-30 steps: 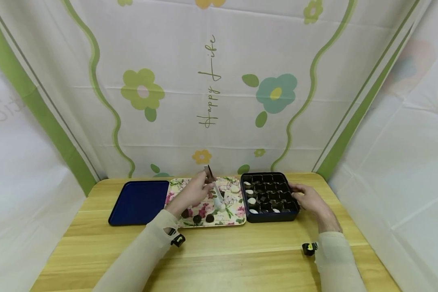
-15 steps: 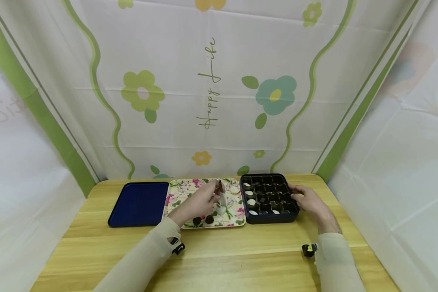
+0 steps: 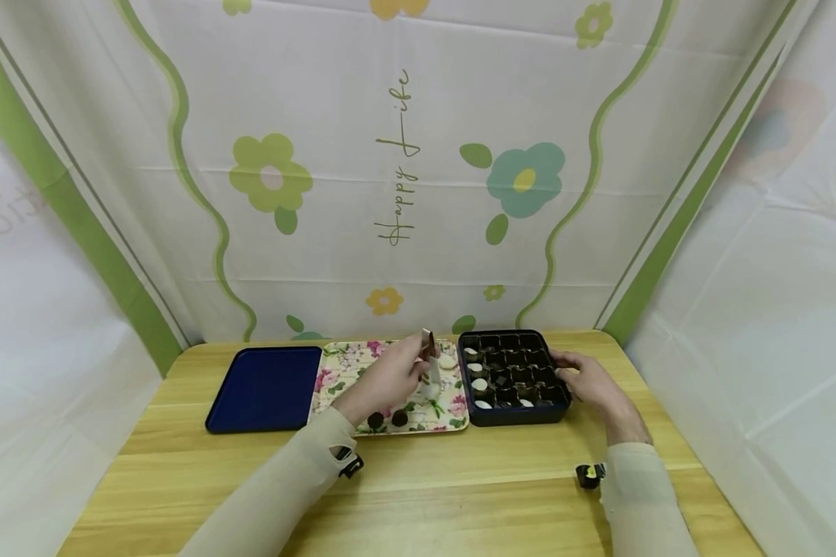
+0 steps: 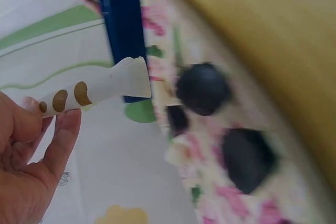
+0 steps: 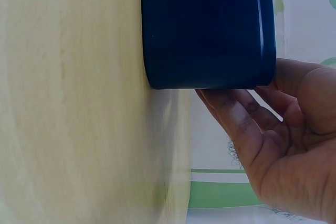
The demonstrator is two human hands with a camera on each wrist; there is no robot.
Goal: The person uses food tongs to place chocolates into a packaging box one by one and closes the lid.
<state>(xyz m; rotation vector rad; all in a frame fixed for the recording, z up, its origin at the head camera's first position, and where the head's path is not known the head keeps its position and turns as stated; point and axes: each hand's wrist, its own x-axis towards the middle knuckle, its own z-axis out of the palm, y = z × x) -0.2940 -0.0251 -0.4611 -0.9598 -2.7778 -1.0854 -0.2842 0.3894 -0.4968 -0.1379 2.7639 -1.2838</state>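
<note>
My left hand (image 3: 392,375) grips white tongs (image 4: 102,86) with oval holes along the arm, tip pointing down over the floral tray (image 3: 418,427). At that tip, the left wrist view shows no piece of chocolate. Dark chocolates (image 3: 399,418) lie along the tray's near edge, and a white piece (image 3: 447,361) is near its right side. To the right of the tray stands a dark blue box (image 3: 522,416) with a compartment insert holding several white and dark pieces. My right hand (image 3: 594,381) rests its fingers (image 5: 233,114) against the box's right wall, thumb by the top rim.
A flat blue lid (image 3: 265,389) lies left of the tray, in line with tray and box. All of it sits on a wooden table (image 3: 418,495) backed by a white curtain (image 3: 348,232) with printed flowers. A curtain also hangs at each side.
My left hand has moved to the right over the tray with the tongs, and their tip has shifted rightward. My right hand and the box stay where they were.
</note>
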